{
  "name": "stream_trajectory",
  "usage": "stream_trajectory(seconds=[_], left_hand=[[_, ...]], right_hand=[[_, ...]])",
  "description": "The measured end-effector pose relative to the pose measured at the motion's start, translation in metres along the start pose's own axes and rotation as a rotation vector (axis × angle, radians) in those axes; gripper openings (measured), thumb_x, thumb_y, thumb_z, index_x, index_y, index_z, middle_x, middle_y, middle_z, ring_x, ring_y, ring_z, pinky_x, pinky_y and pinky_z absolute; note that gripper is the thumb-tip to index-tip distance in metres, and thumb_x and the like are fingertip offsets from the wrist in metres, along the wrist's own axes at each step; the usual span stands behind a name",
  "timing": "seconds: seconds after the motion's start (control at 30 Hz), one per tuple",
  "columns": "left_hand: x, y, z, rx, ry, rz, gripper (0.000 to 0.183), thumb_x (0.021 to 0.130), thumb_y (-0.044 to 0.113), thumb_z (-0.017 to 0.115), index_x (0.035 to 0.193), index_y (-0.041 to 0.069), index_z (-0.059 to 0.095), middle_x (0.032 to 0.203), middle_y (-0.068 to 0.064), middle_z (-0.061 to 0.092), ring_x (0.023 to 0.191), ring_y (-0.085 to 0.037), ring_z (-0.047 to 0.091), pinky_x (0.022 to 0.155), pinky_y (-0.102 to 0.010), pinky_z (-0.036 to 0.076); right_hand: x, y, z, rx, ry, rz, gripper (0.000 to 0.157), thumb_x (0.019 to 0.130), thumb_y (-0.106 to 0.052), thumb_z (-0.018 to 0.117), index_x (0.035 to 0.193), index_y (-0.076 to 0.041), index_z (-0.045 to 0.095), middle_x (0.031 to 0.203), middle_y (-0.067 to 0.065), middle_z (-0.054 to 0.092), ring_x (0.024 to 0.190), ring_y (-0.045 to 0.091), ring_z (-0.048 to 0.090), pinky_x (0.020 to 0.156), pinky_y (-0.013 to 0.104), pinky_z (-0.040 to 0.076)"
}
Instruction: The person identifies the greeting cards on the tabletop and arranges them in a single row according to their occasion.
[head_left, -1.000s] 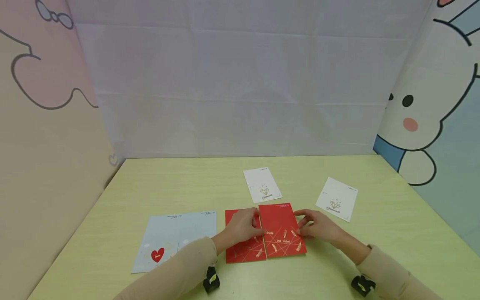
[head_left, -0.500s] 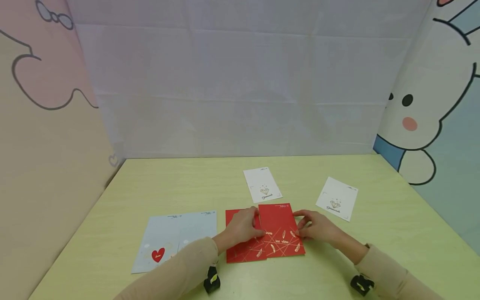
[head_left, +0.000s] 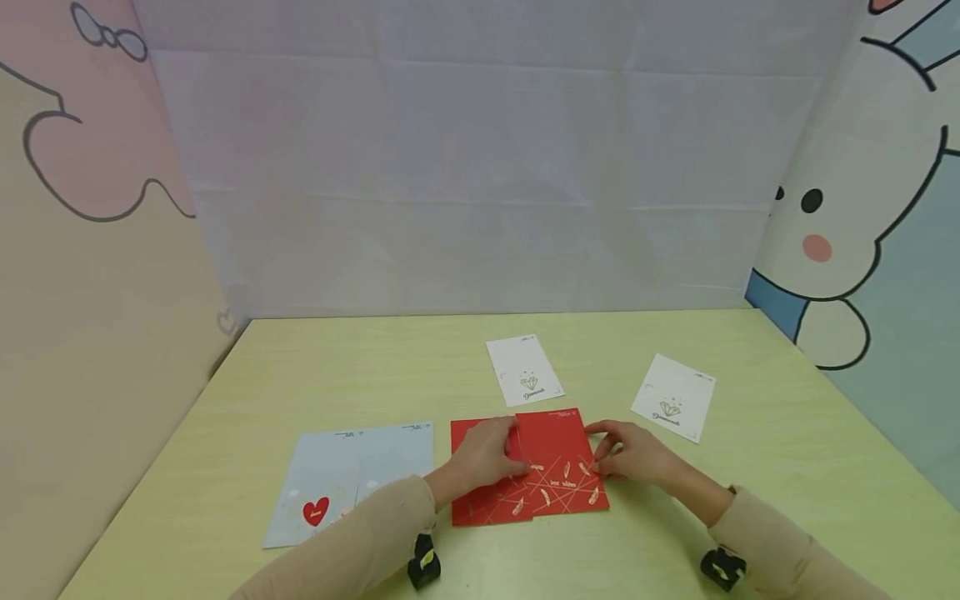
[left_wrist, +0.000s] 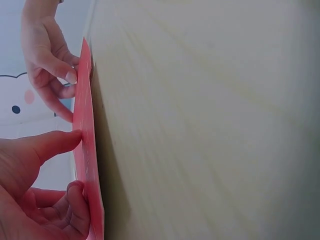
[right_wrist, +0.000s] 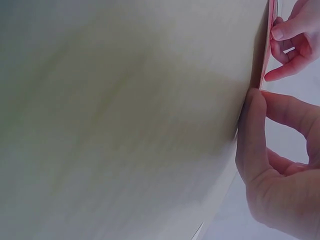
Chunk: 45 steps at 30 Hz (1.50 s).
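Two red greeting cards with a gold feather print lie side by side in front of me, the right card (head_left: 558,442) slightly overlapping the left card (head_left: 491,504) along their shared edge. My left hand (head_left: 483,450) rests over the left card, its thumb and fingertips touching the red surface near the seam. At the right card's outer edge, the fingertips and thumb of my right hand (head_left: 633,450) touch its side, spread apart along it. The left wrist view shows the red card (left_wrist: 87,135) edge-on, with both hands against it. In the right wrist view, my right hand (right_wrist: 280,165) meets the card's edge.
A pale blue pair of cards (head_left: 322,467) with a red heart lies at left, partly behind my left sleeve. Two white cards with a diamond print, one middle card (head_left: 517,362) and one right card (head_left: 675,396), lie farther back on the light wood-toned table (head_left: 360,358).
My right hand has shifted slightly left, pushing the right red card a little over the left one, so the gap between them has closed. The left hand has stayed in place.
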<state>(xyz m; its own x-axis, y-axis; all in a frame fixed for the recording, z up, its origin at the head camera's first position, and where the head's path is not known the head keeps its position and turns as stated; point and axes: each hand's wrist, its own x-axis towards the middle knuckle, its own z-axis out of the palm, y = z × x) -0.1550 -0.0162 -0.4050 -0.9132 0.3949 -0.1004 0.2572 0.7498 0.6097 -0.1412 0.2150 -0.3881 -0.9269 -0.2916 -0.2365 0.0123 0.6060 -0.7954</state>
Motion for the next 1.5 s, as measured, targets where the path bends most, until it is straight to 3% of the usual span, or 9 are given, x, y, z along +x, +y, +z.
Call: stream_trajectory(seconds=[0.4,0.7,0.93,1.07,1.17,1.33,1.4,1.5], left_hand=[[-0.002,0.0,-0.002,0.034,0.005,0.015,0.062,0.069,0.031,0.075,0.119,0.004,0.05,0.081,0.005,0.049,0.075,-0.009,0.045,0.06,-0.021,0.042],[-0.004,0.0,-0.002,0.008,0.013,0.016,0.06,0.069,0.031,0.074,0.118,0.005,0.051,0.079,0.006,0.048,0.071,-0.008,0.045,0.055,-0.02,0.042],[-0.001,0.011,-0.015,-0.175,0.026,0.083,0.055,0.075,0.029,0.07,0.12,0.005,0.05,0.083,0.003,0.052,0.07,-0.01,0.048,0.055,-0.021,0.043],[0.005,0.02,-0.024,-0.298,0.051,0.123,0.046,0.079,0.028,0.066,0.117,0.006,0.053,0.091,0.001,0.055,0.078,-0.013,0.05,0.061,-0.022,0.044],[0.012,0.028,-0.028,-0.395,0.081,0.119,0.038,0.082,0.027,0.063,0.114,0.009,0.056,0.092,0.002,0.056,0.084,-0.014,0.052,0.064,-0.023,0.045],[0.026,0.041,-0.031,-0.584,0.083,0.078,0.032,0.086,0.026,0.058,0.113,0.009,0.056,0.096,0.003,0.057,0.092,-0.018,0.053,0.071,-0.026,0.046],[0.032,0.046,-0.031,-0.66,0.065,0.064,0.033,0.087,0.026,0.056,0.115,0.008,0.055,0.098,0.001,0.058,0.093,-0.019,0.053,0.075,-0.03,0.046],[0.04,0.054,-0.028,-0.745,0.036,0.041,0.034,0.088,0.026,0.054,0.117,0.007,0.054,0.102,-0.002,0.057,0.096,-0.023,0.053,0.08,-0.037,0.045]], right_hand=[[0.002,-0.001,0.001,-0.028,0.009,0.028,0.046,0.074,-0.006,0.068,0.116,0.001,0.05,0.074,0.005,0.052,0.061,0.018,0.05,0.055,0.029,0.046],[0.0,0.003,-0.012,0.087,0.029,0.035,0.046,0.08,-0.013,0.063,0.12,0.004,0.046,0.081,0.008,0.053,0.065,0.021,0.058,0.061,0.031,0.05],[-0.006,0.012,-0.05,0.23,0.029,-0.032,0.05,0.09,-0.019,0.051,0.126,0.01,0.034,0.103,0.022,0.052,0.08,0.027,0.058,0.071,0.035,0.049],[-0.009,0.022,-0.075,0.284,0.071,-0.078,0.05,0.094,-0.02,0.042,0.128,0.013,0.028,0.111,0.027,0.048,0.088,0.022,0.058,0.075,0.032,0.048],[-0.011,0.03,-0.092,0.355,0.126,-0.09,0.051,0.095,-0.02,0.039,0.129,0.015,0.023,0.109,0.018,0.051,0.089,0.012,0.058,0.077,0.027,0.047],[-0.014,0.046,-0.115,0.683,0.214,-0.014,0.052,0.092,-0.016,0.048,0.131,0.007,0.023,0.095,-0.006,0.055,0.084,0.005,0.058,0.075,0.022,0.047],[-0.014,0.052,-0.121,0.806,0.243,0.022,0.058,0.091,-0.014,0.05,0.135,0.004,0.017,0.091,-0.008,0.056,0.083,0.006,0.059,0.075,0.022,0.047],[-0.013,0.061,-0.128,0.873,0.275,0.073,0.069,0.092,-0.015,0.047,0.139,0.003,0.0,0.098,-0.003,0.049,0.08,0.006,0.059,0.077,0.023,0.046]])
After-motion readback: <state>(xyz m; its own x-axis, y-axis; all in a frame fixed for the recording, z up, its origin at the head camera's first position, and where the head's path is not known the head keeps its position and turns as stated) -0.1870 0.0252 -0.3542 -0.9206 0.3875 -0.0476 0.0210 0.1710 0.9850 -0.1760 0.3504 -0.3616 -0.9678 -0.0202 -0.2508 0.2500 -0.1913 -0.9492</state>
